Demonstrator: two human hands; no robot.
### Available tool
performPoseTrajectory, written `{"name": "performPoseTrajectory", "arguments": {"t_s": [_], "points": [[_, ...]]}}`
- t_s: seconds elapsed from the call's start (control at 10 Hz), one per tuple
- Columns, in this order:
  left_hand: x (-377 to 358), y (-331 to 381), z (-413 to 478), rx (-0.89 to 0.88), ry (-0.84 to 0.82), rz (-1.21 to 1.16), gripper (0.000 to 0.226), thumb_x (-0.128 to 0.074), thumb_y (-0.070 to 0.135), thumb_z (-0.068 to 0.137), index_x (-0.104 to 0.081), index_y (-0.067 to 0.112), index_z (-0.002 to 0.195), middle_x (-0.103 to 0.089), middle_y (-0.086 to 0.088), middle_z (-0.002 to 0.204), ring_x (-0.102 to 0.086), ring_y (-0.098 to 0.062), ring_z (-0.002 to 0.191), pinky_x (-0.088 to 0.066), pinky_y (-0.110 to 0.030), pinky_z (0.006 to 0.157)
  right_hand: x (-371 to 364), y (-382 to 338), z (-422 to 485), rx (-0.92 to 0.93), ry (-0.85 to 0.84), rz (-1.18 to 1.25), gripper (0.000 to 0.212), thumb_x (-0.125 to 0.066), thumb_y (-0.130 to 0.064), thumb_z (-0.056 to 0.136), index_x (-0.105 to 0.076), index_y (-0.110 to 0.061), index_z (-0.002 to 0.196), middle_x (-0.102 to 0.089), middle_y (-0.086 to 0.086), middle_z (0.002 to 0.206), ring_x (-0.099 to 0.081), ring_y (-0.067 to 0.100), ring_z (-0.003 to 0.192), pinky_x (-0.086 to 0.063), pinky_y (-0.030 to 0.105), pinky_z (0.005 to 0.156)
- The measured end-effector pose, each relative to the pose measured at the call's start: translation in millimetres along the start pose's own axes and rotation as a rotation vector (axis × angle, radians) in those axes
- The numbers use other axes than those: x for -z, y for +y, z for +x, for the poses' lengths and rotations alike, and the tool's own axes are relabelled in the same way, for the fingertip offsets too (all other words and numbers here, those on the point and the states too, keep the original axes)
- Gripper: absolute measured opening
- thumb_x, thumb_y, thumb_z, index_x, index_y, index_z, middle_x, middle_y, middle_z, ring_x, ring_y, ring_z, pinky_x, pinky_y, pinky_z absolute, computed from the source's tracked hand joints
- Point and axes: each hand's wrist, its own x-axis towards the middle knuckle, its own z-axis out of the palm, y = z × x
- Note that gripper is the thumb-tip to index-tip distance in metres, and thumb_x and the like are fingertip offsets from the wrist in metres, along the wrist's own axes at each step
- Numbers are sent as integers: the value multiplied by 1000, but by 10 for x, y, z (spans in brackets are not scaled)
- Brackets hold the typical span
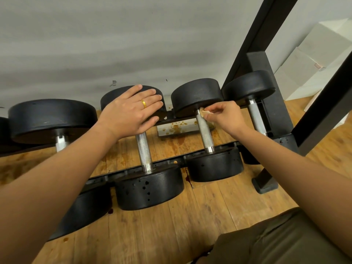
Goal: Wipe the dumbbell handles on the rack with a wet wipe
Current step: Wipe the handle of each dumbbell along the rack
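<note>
Knurled steel handle (205,133) at 3 o'clock on the rack (171,161): right hand (224,116) pinches wipe (204,112) at its far end; left hand (131,111) spread on neighbouring head (114,94). Risk: knurling may snag the small wipe, tearing it.

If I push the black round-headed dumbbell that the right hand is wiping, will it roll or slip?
The black round-headed dumbbell probably would not roll: its heads seem to sit on the black metal rack rails. It is likely heavy for its size, judging by the thick heads. Its knurled steel handle should give grip, not slip.
</note>
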Motion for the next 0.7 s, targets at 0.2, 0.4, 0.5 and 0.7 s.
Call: {"name": "performPoseTrajectory", "arguments": {"t_s": [0.2,0.4,0.5,0.7], "points": [[-2,8,-9,3,-2,7,50,-39,41,109,-59,8,139,-60,-15,143,-52,-31,138,-31,-50,121,-24,-54,19,41,-37,-72,16,-79,-17,85,-78,-13,101,-73,-7,94,-64,1,91,-49,21,88],[8,2,-3,5,-8,2,49,-41,40,108,-59,8,139,-60,-15,143,-52,-32,138,-31,-51,121,114,-78,-66,-12,-353,-250,10,-83,-12,79,-77,-20,81,-71,-12,86,-64,0,86,-44,13,72],[2,4,-3,0,-6,5,48,-41,40,108,-59,8,139,-60,-15,143,-52,-32,138,-32,-51,120,96,-81,-81,9,-359,-273,12,-83,-10,79,-76,-20,80,-71,-11,86,-64,0,85,-48,17,78],[8,2,-1,2,-15,1,49,-39,41,109,-59,8,140,-60,-15,144,-51,-31,139,-31,-50,121,60,-92,-30,15,-191,-157,9,-82,-14,81,-77,-19,87,-70,-11,87,-63,0,91,-47,23,91]]}}
